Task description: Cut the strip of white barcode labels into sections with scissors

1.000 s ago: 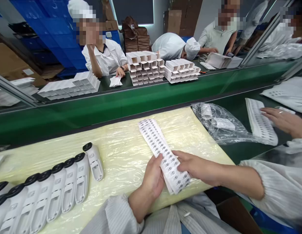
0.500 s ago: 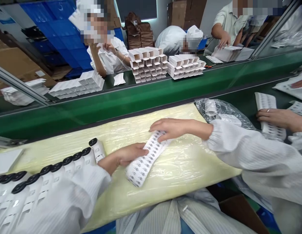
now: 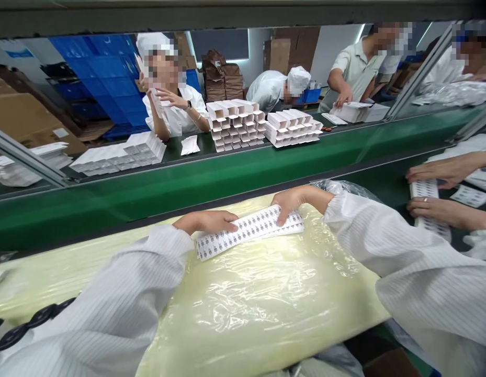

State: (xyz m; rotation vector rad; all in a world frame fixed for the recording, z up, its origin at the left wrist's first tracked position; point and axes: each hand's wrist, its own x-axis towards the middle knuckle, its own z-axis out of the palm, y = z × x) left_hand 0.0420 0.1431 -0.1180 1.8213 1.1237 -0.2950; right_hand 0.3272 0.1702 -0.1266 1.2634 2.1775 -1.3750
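Note:
A stack of white label strips (image 3: 250,228), printed with rows of small dark marks, is held between my two hands over the plastic-wrapped yellow pad (image 3: 266,293). My left hand (image 3: 211,222) grips the strips near their left end, thumb on top. Toward the right end, my right hand (image 3: 287,201) pinches them from behind, its thumb on the printed face. The strips lie almost level, and a lower one sticks out at the right. Black round caps (image 3: 42,317) of white devices show at the lower left; my left sleeve covers most of them.
Beyond the pad runs a green conveyor edge (image 3: 180,183). Stacked open white boxes (image 3: 238,125) and flat cartons (image 3: 121,152) stand on the far side, where people work. On the right, another person's hands (image 3: 442,209) handle similar label strips. Clear plastic (image 3: 348,187) lies behind my right wrist.
The label strips have turned from steeply slanted to nearly level and moved farther from me. Both hands moved with them, the right one now gripping the right end. The view has tilted up.

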